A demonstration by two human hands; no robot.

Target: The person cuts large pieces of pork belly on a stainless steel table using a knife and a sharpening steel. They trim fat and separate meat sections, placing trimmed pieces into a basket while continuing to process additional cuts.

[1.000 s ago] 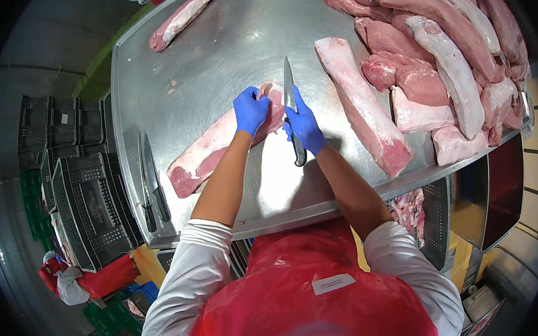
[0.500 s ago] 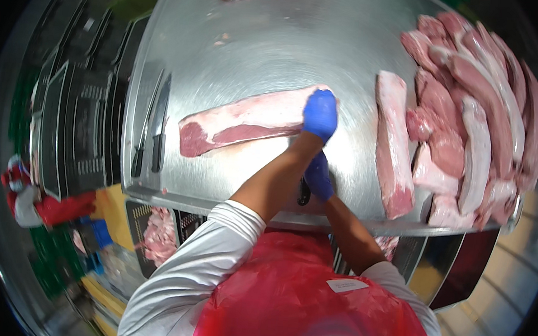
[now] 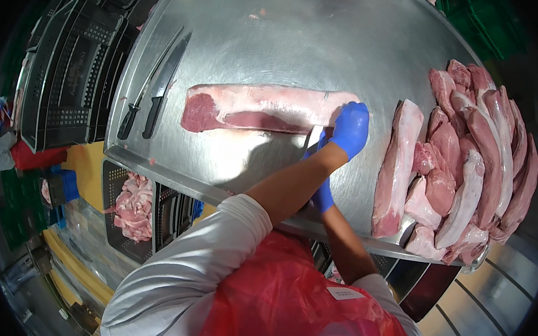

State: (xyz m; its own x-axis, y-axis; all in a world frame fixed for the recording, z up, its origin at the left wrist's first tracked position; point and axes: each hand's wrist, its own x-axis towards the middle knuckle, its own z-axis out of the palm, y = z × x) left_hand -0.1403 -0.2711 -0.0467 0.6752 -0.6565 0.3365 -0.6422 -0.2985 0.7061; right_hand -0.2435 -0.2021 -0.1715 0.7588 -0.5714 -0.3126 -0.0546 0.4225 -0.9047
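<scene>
The steel bench [image 3: 327, 53] carries a heap of meat [image 3: 491, 162] at right and, mid-bench, a long slab [image 3: 267, 101] lying crosswise. The left hand [image 3: 351, 131] has its fingers pinching the slab's right end; the right hand [image 3: 323, 198] (fingers mostly hidden, so I cannot tell their grip) is below, near a knife blade [image 3: 315, 137].

- I count two blue-gloved hands [image 3: 351, 131] [image 3: 323, 198]
- Two silver-bladed knives [image 3: 170, 70] [image 3: 315, 138]
- One thin black-handled steel rod [image 3: 154, 72]
- One shiny steel table [image 3: 277, 50]
- One long pale-and-red meat slab [image 3: 248, 107]
- One long pinkish-white meat strip [image 3: 397, 171]
- One heap [image 3: 467, 191], where I make out over ten pink meat pieces
</scene>
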